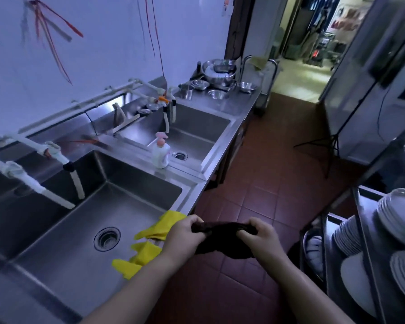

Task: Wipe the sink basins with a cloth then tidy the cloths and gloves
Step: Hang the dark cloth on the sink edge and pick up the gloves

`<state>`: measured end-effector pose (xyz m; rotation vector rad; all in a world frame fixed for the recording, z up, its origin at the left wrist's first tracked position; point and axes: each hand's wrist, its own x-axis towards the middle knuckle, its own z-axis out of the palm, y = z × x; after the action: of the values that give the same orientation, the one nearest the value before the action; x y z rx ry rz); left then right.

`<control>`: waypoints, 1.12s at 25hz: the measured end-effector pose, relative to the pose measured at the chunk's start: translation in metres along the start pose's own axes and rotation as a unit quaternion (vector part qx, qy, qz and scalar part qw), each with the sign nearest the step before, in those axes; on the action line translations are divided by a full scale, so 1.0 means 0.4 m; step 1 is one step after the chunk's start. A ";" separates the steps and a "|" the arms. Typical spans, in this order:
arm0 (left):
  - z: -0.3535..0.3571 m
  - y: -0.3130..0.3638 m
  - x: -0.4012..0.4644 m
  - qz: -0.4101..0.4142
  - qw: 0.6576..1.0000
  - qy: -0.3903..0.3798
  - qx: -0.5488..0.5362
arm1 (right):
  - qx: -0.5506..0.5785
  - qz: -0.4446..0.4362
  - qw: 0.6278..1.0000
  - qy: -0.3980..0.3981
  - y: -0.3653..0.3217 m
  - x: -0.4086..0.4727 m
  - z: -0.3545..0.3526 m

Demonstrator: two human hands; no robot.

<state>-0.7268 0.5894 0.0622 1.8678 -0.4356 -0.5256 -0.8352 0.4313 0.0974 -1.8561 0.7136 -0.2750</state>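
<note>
A dark cloth (222,242) is stretched between both hands over the red floor, just right of the near sink's front corner. My left hand (185,232) grips its left end and my right hand (260,235) grips its right end. Yellow rubber gloves (147,246) hang over the front rim of the near sink basin (63,230), partly behind my left hand. A second basin (197,134) lies farther along the steel counter.
A soap pump bottle (160,152) stands on the divider between the basins. Steel bowls (218,71) crowd the far counter. White taps (56,157) reach over the near basin. A rack of stacked plates (393,220) stands on the right. A tripod (332,141) stands on the tiled aisle.
</note>
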 end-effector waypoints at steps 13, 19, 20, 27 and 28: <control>0.257 0.182 0.659 -0.046 0.992 0.104 0.056 | -0.154 -0.079 0.970 -0.170 0.069 0.805 -0.256; 0.296 0.202 0.887 -0.100 0.978 0.182 0.036 | -0.208 -0.092 0.949 -0.216 0.015 1.125 -0.267; 0.294 0.200 0.932 -0.107 0.973 0.201 0.034 | -0.195 -0.081 0.953 -0.215 0.008 1.172 -0.253; 0.248 0.234 1.305 -0.098 0.967 0.234 0.037 | -0.072 0.054 0.979 -0.183 -0.091 1.512 -0.128; 0.234 0.246 1.361 -0.103 0.968 0.226 0.036 | -0.028 0.084 0.976 -0.197 -0.114 1.558 -0.114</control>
<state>-0.3288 0.1945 0.0451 2.0418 0.0441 -0.2070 -0.3477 0.0385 0.0682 -1.8164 0.5989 0.2219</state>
